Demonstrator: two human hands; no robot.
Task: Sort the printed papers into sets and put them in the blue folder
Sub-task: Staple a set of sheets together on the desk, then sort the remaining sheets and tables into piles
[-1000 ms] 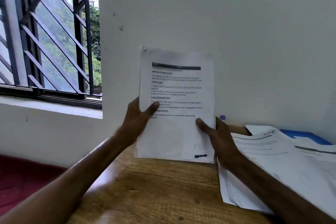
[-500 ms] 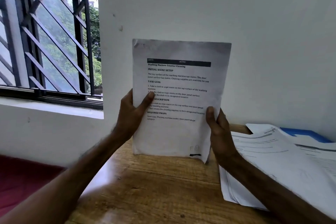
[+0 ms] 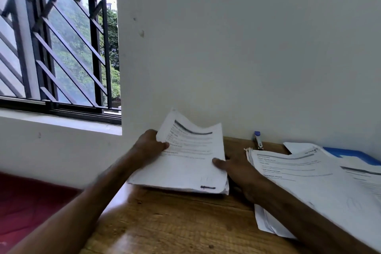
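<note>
While left hand pinches the paper set (tilted), right hand grips its edge; print blurred.

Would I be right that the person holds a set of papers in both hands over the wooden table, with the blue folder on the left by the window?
Not quite: the head view shows the blue folder on the right, partly under loose papers. The left hand and right hand do hold the set of papers over the wooden table.
</note>
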